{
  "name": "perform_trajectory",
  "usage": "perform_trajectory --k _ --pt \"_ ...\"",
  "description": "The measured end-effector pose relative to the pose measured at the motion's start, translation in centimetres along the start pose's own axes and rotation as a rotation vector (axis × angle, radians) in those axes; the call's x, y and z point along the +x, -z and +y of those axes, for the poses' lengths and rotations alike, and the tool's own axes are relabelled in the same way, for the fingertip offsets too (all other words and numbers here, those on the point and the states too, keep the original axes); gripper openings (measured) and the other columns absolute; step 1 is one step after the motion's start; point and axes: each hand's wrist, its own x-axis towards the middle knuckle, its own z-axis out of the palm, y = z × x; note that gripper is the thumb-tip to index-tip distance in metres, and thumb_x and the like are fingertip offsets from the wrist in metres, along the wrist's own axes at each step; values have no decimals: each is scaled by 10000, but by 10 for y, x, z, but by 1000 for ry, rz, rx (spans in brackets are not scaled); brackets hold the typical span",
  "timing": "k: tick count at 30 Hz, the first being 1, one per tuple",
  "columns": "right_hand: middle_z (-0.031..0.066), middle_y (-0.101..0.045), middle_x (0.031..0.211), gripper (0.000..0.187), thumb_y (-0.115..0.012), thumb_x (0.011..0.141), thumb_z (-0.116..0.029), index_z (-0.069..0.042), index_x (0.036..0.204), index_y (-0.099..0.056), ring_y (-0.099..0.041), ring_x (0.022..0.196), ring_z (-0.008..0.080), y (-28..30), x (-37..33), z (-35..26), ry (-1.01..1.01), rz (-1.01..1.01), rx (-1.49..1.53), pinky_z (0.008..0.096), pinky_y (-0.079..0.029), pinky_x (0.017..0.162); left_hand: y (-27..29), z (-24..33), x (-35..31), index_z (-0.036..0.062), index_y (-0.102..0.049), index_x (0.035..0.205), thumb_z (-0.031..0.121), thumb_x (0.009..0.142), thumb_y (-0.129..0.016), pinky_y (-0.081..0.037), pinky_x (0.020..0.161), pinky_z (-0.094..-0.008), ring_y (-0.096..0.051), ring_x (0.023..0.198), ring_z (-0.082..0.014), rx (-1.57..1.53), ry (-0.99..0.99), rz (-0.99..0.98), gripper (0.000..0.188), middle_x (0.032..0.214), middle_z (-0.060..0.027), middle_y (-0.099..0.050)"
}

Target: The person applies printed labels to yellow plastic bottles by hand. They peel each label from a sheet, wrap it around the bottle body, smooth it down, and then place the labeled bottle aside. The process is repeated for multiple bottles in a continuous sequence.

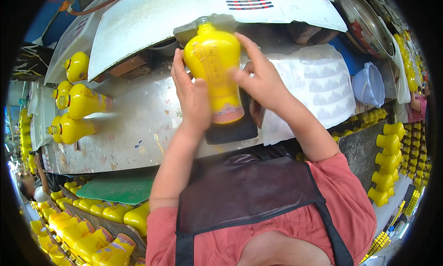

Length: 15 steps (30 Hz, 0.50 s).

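Both my hands hold a glossy yellow bottle [213,58] over the table's near middle. It has a narrow neck at the far end, wide shoulders, a column of faint decoration on its front and a patterned band round its base. My left hand [191,97] wraps its left side, thumb along the body. On the other side my right hand [260,77] grips the shoulder, its thumb pressed to the front and slightly blurred. A dark pad [230,133] lies under the bottle's base. Beside my right forearm, white sheets with grey curved prints [323,86] lie on the table.
Several yellow bottles [85,102] stand at the table's left end. A white board [138,21] at the back carries dark strips [249,4]. To the right is a pale blue bucket [368,85]. Racks of yellow bottles [387,164] and a green board [117,188] flank me.
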Motion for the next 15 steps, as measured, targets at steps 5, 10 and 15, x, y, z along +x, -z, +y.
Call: perform_trajectory --k 5,10,15 --pt "260 -481 1504 861 -735 880 -320 -59 1583 -314 -674 1064 304 0 0 -5 59 22 -83 383 -532 960 -1 2 -5 -21 -124 1610 311 990 -491 -219 1232 -479 -270 1488 -421 22 49 -58 793 1586 -280 -251" --pt "243 -617 1334 928 -761 854 -291 -84 1608 -261 -703 860 272 5 -7 0 -63 -55 -12 372 -557 836 1 3 -14 -20 -86 1621 296 982 -508 -233 1232 -465 -286 1494 -411 114 193 -122 829 1605 -287 -246" --pt "196 -708 922 949 -751 880 -300 -86 1624 -203 -694 782 269 5 -14 9 -104 -105 85 373 -554 790 13 3 -24 -25 -96 1625 373 1003 -480 -269 1216 -457 -352 1464 -413 -143 173 -183 832 1594 -286 -302"
